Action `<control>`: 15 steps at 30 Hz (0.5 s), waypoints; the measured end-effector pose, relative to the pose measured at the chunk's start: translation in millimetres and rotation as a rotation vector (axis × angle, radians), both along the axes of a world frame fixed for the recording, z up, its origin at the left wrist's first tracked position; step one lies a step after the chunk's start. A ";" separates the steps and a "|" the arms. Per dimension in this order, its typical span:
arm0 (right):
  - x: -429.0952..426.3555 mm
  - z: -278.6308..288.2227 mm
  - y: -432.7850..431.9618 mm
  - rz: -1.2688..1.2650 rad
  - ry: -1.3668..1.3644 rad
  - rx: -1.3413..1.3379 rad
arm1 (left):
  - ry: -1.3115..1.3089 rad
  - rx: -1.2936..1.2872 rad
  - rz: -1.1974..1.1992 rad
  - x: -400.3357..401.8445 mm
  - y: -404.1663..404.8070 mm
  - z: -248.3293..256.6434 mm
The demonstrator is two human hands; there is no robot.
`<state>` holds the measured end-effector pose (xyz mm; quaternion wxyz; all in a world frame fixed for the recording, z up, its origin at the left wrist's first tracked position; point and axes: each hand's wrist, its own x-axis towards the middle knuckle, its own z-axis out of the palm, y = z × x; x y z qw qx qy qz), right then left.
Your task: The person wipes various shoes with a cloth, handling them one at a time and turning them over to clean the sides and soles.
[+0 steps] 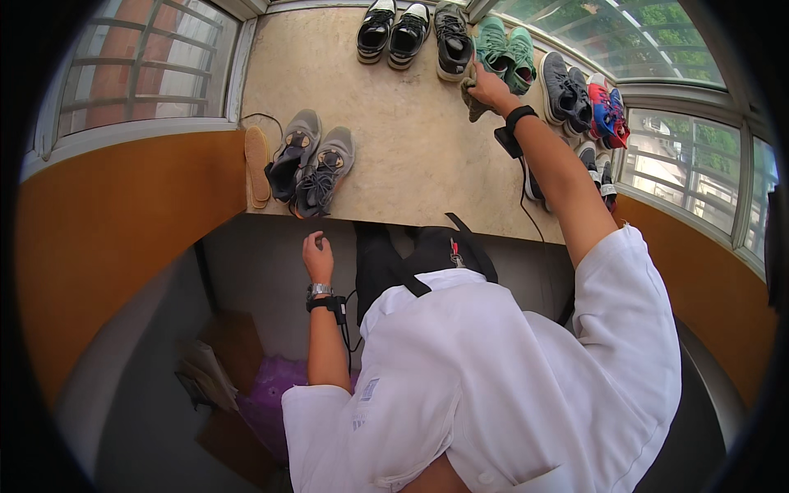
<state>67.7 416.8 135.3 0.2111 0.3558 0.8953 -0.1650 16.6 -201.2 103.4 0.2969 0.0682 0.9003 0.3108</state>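
Note:
My right hand (491, 92) reaches to the far side of the ledge and grips a crumpled brown-olive cloth (476, 106). It is beside a pair of mint-green sneakers (516, 58), partly covering their near side. A dark grey sneaker (453, 40) stands just left of the cloth. My left hand (318, 257) hangs low in front of the ledge's near edge, fingers curled; a dark spot shows between thumb and fingers, and whether it is an object is unclear. Nearest to it on the ledge is a pair of grey sneakers (327, 166) with dark laces.
Black-and-white sneakers (392, 31) stand at the back of the ledge (394, 135). Grey shoes (565, 92) and red-and-blue shoes (607, 114) line the right window. A tan insole (257, 166) lies at the left edge. Below left are cardboard (231, 345) and a purple bag (277, 382).

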 end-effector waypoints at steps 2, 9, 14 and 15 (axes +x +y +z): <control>-32.9 -29.8 0.1 0.084 -0.048 0.068 | 0.045 0.012 0.073 35.4 -41.2 -34.9; 18.7 -110.0 37.5 -0.011 0.009 0.155 | 0.027 0.098 0.226 99.9 -43.3 -72.4; -20.7 -57.3 -22.1 0.018 0.261 0.152 | -0.090 0.119 0.271 93.5 -42.4 -75.4; -32.8 -54.7 -20.3 0.074 0.149 0.156 | -0.103 0.147 0.263 85.6 -39.4 -79.5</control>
